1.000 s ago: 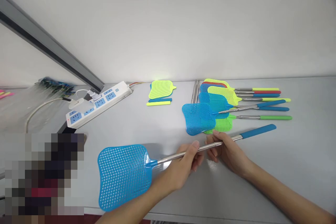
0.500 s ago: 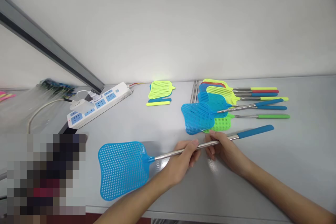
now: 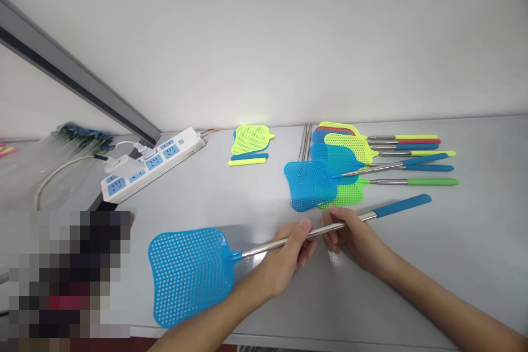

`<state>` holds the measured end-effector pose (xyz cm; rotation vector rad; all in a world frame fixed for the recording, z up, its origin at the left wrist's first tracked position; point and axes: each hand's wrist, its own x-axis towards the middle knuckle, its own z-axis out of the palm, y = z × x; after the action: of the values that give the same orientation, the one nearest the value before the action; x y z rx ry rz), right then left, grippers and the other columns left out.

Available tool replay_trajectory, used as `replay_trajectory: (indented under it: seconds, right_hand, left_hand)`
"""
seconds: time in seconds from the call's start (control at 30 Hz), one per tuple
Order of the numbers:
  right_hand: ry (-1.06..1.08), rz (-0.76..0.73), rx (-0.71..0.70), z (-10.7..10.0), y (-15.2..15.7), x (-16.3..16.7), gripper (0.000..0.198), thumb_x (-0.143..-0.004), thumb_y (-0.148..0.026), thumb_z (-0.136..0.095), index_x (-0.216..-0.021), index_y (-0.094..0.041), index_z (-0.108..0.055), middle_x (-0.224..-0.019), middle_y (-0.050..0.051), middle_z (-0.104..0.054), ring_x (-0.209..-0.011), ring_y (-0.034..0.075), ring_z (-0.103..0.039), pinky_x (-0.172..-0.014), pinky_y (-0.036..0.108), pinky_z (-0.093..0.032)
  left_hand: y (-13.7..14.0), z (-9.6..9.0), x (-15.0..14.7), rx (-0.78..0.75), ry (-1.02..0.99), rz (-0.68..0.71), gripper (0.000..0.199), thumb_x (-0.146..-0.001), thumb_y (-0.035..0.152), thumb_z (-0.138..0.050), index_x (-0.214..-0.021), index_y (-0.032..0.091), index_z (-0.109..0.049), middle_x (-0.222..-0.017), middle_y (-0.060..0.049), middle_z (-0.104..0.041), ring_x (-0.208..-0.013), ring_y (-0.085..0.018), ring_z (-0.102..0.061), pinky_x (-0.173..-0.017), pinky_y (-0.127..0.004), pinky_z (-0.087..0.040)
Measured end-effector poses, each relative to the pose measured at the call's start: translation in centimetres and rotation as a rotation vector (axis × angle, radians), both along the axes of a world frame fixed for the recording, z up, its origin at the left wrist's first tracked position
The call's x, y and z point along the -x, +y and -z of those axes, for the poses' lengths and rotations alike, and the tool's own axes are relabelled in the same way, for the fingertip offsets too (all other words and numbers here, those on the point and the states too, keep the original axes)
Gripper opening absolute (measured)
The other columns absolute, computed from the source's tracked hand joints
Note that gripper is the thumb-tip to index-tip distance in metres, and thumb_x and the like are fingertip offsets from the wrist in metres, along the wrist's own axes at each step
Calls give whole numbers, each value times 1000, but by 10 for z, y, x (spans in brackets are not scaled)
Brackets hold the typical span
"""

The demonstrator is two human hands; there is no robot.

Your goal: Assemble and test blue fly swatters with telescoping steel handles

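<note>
Both hands grip a blue fly swatter (image 3: 192,275) with a silver telescopic rod and a blue handle at its right end. My left hand (image 3: 291,250) is closed round the middle of the rod, thumb on top. Farther right, my right hand (image 3: 344,228) pinches the rod short of the handle. The mesh head hangs out to the left, lower than the handle. Just beyond my hands lies a pile of fly swatters (image 3: 311,187) in blue, yellow, green and red, their handles pointing right.
A yellow swatter head (image 3: 251,140) lies over a blue one at the back, with loose yellow and blue handle sleeves (image 3: 247,161) in front. Bare metal rods (image 3: 304,143) rest beside the pile. A power strip (image 3: 154,164) with plugs and cables sits left, near plastic bags (image 3: 78,140).
The held swatter's mesh head has dipped slightly down and left. Both hands keep their grip at nearly the same places on the rod. The view has shifted a little.
</note>
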<state>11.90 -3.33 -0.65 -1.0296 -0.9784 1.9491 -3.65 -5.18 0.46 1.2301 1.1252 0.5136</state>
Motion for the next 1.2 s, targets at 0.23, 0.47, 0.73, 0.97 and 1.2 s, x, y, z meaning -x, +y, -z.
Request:
replay_trajectory:
  seconds: [0.23,0.47,0.73,0.97,1.2]
  right_hand:
    - [-16,-2,13,-1,-1,-1,45,-84,-40,-32,-47,-17,-44,-44,0,-43,-45,11,-41,-49,26,-32]
    - [-43,24,2,0,-2,-1,45,-84,-38,-33,-46,-17,-45,-44,0,-42,-45,12,-40,-48,26,-31]
    - [1,-16,-7,7,-5,-1,51,-85,-41,-28,-40,-19,-39,-39,-1,-41,-41,12,-40,-51,28,-32]
    - [38,-88,-12,7,-7,0,52,-85,-44,-23,-40,-21,-34,-37,0,-43,-40,12,-41,-51,28,-33]
    - [-60,-142,7,0,-17,4,52,-86,-45,-23,-43,-19,-37,-40,-1,-43,-43,11,-44,-48,26,-32]
  left_hand:
    - [-5,0,2,39,128,8,51,-85,47,-14,-56,16,-42,-54,2,-38,-53,-9,-35,-53,-22,-30]
    - [-8,-4,5,80,132,18,50,-85,48,-14,-59,17,-42,-57,2,-39,-57,-10,-36,-51,-21,-28]
    - [-3,-18,9,209,266,106,48,-83,54,-18,-60,18,-39,-56,4,-35,-51,-9,-32,-49,-21,-27]
    - [-4,-16,10,161,235,148,49,-85,50,-16,-59,18,-42,-59,3,-39,-53,-9,-36,-52,-22,-30]
    - [-3,-21,4,107,206,214,54,-84,52,-12,-54,16,-40,-57,2,-41,-57,-10,-38,-58,-21,-33]
